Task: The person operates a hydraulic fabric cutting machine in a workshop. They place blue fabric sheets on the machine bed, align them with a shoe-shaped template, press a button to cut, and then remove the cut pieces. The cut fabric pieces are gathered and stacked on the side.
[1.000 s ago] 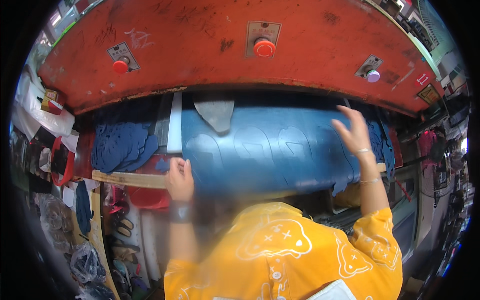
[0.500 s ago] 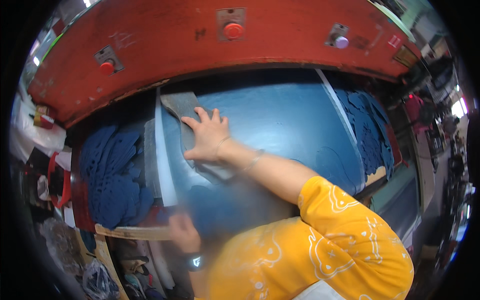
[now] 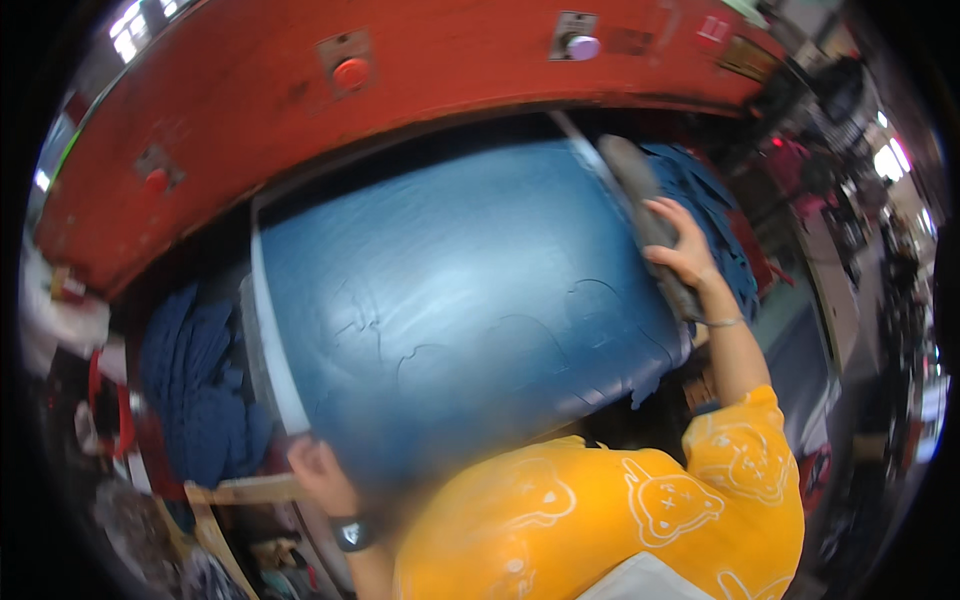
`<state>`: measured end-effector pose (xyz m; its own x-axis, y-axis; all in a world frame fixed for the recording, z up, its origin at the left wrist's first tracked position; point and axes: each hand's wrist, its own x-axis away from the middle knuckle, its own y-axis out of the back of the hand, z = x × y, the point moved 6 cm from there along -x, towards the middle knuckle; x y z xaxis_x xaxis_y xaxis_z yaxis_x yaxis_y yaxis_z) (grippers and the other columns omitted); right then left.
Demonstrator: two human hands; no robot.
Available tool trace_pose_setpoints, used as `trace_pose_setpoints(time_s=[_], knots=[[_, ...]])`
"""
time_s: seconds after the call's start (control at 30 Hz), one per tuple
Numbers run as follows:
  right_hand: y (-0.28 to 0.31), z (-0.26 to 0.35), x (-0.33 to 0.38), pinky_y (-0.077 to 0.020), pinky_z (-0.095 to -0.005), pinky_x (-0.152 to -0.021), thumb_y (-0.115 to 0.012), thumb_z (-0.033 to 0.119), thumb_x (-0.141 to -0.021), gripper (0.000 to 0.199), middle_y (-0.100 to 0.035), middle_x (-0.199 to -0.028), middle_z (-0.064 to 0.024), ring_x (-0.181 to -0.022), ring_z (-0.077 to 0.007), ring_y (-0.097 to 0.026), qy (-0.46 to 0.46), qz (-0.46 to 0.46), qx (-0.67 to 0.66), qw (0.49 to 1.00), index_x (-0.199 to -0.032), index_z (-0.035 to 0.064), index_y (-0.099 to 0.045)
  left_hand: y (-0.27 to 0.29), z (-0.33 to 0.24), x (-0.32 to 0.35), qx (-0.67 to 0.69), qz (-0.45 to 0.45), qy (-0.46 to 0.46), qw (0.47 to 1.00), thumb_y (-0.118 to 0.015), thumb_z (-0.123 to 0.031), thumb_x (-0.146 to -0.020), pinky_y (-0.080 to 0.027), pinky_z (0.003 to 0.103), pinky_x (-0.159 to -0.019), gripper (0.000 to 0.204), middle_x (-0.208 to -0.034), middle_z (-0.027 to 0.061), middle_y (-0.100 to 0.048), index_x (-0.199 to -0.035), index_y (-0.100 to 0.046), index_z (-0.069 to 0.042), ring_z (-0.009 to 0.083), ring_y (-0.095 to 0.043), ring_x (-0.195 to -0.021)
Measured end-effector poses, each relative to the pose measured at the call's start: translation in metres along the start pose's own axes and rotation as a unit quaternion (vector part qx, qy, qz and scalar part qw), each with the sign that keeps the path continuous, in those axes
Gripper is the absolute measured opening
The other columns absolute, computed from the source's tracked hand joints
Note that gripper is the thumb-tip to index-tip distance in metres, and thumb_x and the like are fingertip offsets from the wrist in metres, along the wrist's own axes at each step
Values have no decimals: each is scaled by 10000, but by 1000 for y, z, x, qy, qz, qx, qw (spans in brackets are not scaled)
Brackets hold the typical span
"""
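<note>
A broad blue sheet [image 3: 470,260] covers the machine bed in front of me, with curved cut lines in its near half. At its right edge my right hand [image 3: 685,245] is closed round a long, narrow grey piece [image 3: 630,175] whose kind I cannot make out. That piece lies lengthwise along the sheet's border. Down at the near left corner, my left hand [image 3: 325,475] is close to the lower end of a white strip [image 3: 272,340]. Its fingers look bent but are blurred, and whether they grip anything is unclear.
A red machine beam [image 3: 450,75] with several round buttons spans the far side. Dark blue cut pieces [image 3: 195,390] are heaped at the left, and more blue pieces [image 3: 715,205] lie at the right. Near my left hand runs a wooden edge [image 3: 245,490].
My right hand has swung from the sheet's left side to its right edge, and the grey piece has gone with it. My left hand stays by the near left corner. The view has shifted.
</note>
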<state>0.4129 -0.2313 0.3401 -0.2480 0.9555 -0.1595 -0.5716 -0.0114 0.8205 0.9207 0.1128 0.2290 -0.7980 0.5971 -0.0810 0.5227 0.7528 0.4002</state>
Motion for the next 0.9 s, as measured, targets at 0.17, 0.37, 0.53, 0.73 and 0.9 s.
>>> trace_pose_setpoints(time_s=[0.17, 0.37, 0.53, 0.73, 0.9], knots=[[11, -78, 0, -326, -434, -1066, -688, 320, -592, 747, -406, -1410, -155, -1308, -353, -373, -114, -14, 120, 986, -1318, 232, -537, 2, -21, -18, 103, 102, 31, 989, -550, -107, -934, -361, 197, -580, 379, -747, -36, -518, -1293, -453, -37, 42, -424, -638], [-56, 82, 0, -374, -431, -1022, -632, 149, -728, 461, -512, -1278, -183, -1216, -348, -462, 269, -4, 26, 963, -1182, 78, -593, -26, -50, -64, 103, 229, 80, 965, -577, -165, -917, -416, 225, -877, 566, -1124, 78, -579, -1412, -360, 3, 104, -537, -988], [-156, 249, 28, -369, -442, -1012, -629, 190, -783, 429, -554, -1227, -156, -1192, -324, -479, 393, 151, -138, 896, -1197, 91, -580, -47, -59, -89, 189, 270, 132, 935, -631, -208, -903, -446, 251, -701, 763, -1084, 75, -532, -1492, -178, -40, 93, -514, -870], [-222, 301, 35, -333, -456, -1019, -695, 357, -751, 680, -454, -1336, -203, -1247, -363, -414, 317, 203, -115, 919, -1335, 93, -468, -72, -54, -84, 516, 403, 338, 676, -471, -314, -976, -506, 272, -614, 443, -1222, 101, -567, -1354, -405, -94, 221, -602, -910], [-237, 312, 45, -284, -496, -1028, -736, 491, -692, 865, -444, -1346, -227, -1251, -384, -397, 282, 144, -89, 944, -1372, 59, -419, -94, -60, -89, 513, 504, 364, 592, -459, -336, -964, -482, 290, -578, 426, -1176, 81, -590, -1316, -456, -97, 229, -586, -739]])
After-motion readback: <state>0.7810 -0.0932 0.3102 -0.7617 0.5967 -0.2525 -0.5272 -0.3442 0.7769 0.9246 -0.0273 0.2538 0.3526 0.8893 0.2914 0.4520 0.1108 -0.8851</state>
